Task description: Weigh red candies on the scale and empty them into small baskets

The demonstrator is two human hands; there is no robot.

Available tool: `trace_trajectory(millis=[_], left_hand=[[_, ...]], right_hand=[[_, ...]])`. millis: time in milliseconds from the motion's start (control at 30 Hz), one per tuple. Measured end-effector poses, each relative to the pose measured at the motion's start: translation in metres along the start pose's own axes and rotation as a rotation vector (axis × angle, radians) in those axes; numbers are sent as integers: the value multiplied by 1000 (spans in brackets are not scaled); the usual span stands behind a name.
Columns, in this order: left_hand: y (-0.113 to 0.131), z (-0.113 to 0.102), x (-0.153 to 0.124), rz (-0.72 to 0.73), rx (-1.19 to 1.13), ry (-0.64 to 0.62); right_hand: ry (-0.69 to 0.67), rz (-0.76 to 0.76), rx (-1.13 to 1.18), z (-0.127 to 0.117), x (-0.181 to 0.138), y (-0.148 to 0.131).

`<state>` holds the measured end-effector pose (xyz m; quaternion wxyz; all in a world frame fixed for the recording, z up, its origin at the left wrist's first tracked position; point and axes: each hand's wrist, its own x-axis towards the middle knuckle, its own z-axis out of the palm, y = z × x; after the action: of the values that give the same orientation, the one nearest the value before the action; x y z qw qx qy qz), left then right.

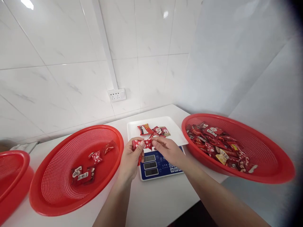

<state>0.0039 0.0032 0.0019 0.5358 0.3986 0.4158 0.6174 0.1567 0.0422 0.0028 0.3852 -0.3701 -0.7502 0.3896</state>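
Both hands pinch a red snack packet with white dots [147, 144] above the front of a digital scale [163, 171]. My left hand [132, 157] is closed round its left part, and another bit of red wrapper shows below those fingers. My right hand [169, 151] grips the packet's right end between thumb and fingers. Behind the hands, the scale's white tray [176, 134] bears several wrapped packets, among them a red and yellow one [145, 129]. The scale's displays and keys are partly covered by my hands and right forearm.
At right a red basket [272, 157] holds a heap of wrapped packets. The red basket at left [54, 201] holds several packets, and part of another red basket [16, 192] shows at the far left. A wall socket [117, 95] sits behind the white table [153, 201].
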Motion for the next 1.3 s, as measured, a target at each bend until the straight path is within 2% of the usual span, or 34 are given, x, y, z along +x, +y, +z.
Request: trace_trajectory(millis=[67, 200, 267, 500, 700, 800, 933, 1033, 1233, 1300], left_hand=[[-1, 1, -1, 4, 54, -29], [0, 4, -4, 13, 156, -53], [1, 5, -5, 27, 198, -48], [2, 1, -6, 29, 214, -62], [2, -1, -5, -12, 178, -100], [1, 0, -3, 1, 151, -33], [2, -1, 2, 68, 17, 179], [5, -5, 6, 77, -107, 296], [7, -10, 8, 16, -252, 335], [7, -11, 9, 23, -263, 347]], right_hand=[[-33, 21, 132, 3, -4, -9], [103, 82, 187, 7, -6, -12], [122, 113, 244, 6, -6, -12], [15, 187, 397, 2, -14, -16], [27, 172, 390, 6, -24, -12], [50, 117, 243, 7, -25, -8], [104, 113, -126, 6, -15, -1], [85, 140, -305, 8, -1, 6], [-38, 182, -671, 15, 17, 15], [-31, 196, -725, 15, 14, 11]])
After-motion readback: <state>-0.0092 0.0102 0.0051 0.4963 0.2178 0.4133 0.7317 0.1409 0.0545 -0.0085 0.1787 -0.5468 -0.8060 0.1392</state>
